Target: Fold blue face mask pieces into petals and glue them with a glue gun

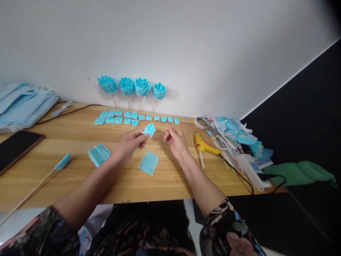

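Nearest: stick (37, 186) with one blue bud (63, 161) at its tip — barely begun, by the look of it. Square (148, 163) flat, stack (99, 155) to its left; both seem left to fold. Left hand (133, 141) pinches the petal (149, 130) between thumb and fingers above the table (173, 181). Right hand (176, 141) apart from it — fingertips curled together, nothing visible held. Beyond: rows of folded petals (118, 120), then four roses (142, 87), apparently finished.
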A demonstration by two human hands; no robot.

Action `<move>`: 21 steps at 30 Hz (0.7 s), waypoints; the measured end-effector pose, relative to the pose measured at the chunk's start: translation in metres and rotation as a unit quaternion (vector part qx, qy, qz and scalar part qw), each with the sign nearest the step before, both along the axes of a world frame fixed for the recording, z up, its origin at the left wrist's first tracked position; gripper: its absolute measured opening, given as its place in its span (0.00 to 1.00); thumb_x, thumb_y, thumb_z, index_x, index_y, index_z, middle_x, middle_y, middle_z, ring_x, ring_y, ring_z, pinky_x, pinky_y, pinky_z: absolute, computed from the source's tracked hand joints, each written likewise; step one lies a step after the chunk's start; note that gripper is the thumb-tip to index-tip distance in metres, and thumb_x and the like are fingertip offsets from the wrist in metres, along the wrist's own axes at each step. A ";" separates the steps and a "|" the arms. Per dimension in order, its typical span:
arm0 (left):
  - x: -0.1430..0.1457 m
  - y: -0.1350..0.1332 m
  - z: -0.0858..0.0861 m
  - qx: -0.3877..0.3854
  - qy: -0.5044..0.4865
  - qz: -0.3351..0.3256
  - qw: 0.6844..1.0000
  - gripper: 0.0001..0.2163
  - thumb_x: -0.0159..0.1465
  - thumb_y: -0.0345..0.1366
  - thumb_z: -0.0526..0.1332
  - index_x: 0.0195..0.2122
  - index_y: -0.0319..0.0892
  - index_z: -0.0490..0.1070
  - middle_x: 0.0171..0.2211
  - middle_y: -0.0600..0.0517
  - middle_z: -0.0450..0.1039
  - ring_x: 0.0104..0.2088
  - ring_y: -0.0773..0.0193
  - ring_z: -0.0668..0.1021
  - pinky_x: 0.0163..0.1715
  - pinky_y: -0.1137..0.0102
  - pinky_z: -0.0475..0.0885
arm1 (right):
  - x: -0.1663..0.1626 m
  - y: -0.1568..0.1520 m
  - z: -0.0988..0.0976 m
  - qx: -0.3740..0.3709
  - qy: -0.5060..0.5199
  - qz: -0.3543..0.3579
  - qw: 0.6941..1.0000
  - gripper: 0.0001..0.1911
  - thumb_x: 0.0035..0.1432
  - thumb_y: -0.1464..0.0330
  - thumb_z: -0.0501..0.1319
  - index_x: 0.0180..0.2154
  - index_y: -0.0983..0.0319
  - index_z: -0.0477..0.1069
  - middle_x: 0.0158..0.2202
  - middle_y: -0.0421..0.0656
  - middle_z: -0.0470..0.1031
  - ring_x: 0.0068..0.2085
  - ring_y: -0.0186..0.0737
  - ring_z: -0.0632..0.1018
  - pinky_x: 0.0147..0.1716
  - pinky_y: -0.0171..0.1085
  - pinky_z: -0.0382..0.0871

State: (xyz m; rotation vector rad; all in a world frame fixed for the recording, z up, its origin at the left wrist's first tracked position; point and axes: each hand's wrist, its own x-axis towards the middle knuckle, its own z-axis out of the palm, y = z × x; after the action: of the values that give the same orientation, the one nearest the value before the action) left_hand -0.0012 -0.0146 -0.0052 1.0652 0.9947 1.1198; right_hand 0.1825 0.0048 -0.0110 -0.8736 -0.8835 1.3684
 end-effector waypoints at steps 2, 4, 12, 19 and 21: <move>0.000 0.000 0.000 0.000 0.002 0.001 1.000 0.12 0.54 0.41 0.68 0.25 0.40 0.67 0.20 0.56 0.65 0.22 0.72 0.65 0.25 0.72 0.59 | -0.001 -0.001 0.001 0.000 0.010 0.010 1.000 0.18 0.45 0.55 0.72 0.26 0.60 0.70 0.18 0.33 0.65 0.21 0.29 0.66 0.23 0.32 0.63; 0.000 0.000 0.001 -0.002 0.003 0.001 1.000 0.12 0.53 0.41 0.68 0.25 0.40 0.67 0.20 0.56 0.66 0.22 0.72 0.65 0.24 0.72 0.59 | -0.001 -0.002 0.001 0.001 0.019 0.019 1.000 0.18 0.46 0.54 0.71 0.24 0.60 0.69 0.16 0.33 0.63 0.21 0.30 0.66 0.22 0.32 0.63; 0.000 0.001 -0.001 0.000 0.003 0.003 1.000 0.11 0.54 0.41 0.67 0.26 0.40 0.68 0.20 0.56 0.66 0.22 0.71 0.65 0.24 0.72 0.59 | -0.003 -0.003 -0.001 0.005 -0.005 0.027 1.000 0.23 0.52 0.47 0.64 0.29 0.62 0.75 0.21 0.38 0.71 0.24 0.32 0.71 0.23 0.32 0.65; 0.000 0.000 0.002 0.001 -0.001 0.004 1.000 0.11 0.54 0.41 0.67 0.26 0.39 0.69 0.20 0.56 0.65 0.22 0.72 0.65 0.24 0.73 0.59 | -0.007 -0.006 0.003 0.011 -0.053 0.002 0.999 0.17 0.40 0.59 0.74 0.26 0.60 0.71 0.23 0.36 0.72 0.26 0.30 0.70 0.26 0.31 0.66; 0.000 -0.001 0.003 0.000 0.001 0.006 1.000 0.11 0.54 0.41 0.67 0.26 0.39 0.68 0.20 0.56 0.65 0.22 0.71 0.65 0.24 0.73 0.59 | -0.007 -0.008 0.003 0.011 -0.073 -0.003 0.997 0.16 0.41 0.60 0.74 0.25 0.61 0.71 0.23 0.37 0.74 0.26 0.30 0.71 0.27 0.32 0.66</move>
State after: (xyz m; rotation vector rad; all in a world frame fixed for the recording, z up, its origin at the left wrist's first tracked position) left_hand -0.0009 -0.0152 -0.0025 1.0616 1.0045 1.1287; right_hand 0.1751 -0.0028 -0.0078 -0.9672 -1.0050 1.2989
